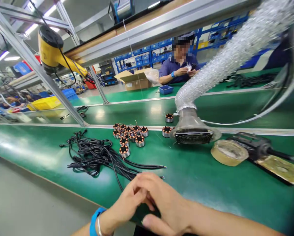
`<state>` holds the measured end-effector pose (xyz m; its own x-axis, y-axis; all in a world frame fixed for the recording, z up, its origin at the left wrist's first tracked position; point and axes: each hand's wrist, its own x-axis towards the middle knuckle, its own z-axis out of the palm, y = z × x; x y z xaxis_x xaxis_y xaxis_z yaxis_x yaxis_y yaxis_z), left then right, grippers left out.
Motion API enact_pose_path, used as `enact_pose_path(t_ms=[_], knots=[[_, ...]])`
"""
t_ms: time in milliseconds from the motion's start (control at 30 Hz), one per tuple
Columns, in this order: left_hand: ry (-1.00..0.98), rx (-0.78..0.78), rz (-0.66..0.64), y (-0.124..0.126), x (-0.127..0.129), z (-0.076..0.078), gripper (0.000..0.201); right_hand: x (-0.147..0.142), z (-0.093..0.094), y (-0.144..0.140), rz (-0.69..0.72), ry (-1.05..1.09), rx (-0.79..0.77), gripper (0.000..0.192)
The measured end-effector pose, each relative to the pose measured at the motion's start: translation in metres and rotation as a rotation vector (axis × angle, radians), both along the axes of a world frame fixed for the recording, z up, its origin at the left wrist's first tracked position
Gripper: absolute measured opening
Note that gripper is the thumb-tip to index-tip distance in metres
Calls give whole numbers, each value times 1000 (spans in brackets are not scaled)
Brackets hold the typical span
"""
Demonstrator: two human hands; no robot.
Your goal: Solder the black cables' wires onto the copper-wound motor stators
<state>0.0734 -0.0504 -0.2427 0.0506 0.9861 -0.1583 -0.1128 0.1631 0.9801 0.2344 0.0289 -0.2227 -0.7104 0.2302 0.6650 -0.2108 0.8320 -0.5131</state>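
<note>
My left hand [124, 204], with a blue band [95, 220] and a silver bracelet [99, 225] at the wrist, is at the near edge of the green bench. Its fingers are loosely bent and apart, partly covered by my right hand [168, 200]. The right hand arches over the left fingertips and touches them, its thumb spread away below. No object shows between the two hands. Just beyond them are the stripped ends of a bundle of black cables [95, 152]. Several copper-wound motor stators [124, 150] stand grouped behind the cables.
A fume extraction hood [193, 126] on a foil duct [225, 59] hangs over the bench. To the right are a tape roll [229, 152], a black soldering device [252, 146] and a flat tray [283, 168]. A person [178, 65] works across the line, near a cardboard box [136, 82].
</note>
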Motion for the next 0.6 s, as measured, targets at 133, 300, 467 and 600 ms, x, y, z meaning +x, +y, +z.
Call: enact_pose_path(t_ms=[133,300,467,600], knots=[[28,-39,121,24,9,1,34,13,-3,10,-11,-127,71,87],[629,163,371,114,-66,43,44,73,-27,27,-298,-196,51,65],[903,205,434,250,-104,85,32,99,-65,38,-471,-180,121,46],[1238,273,255,320,-73,79,34,94,-97,55,-452,-217,187,39]])
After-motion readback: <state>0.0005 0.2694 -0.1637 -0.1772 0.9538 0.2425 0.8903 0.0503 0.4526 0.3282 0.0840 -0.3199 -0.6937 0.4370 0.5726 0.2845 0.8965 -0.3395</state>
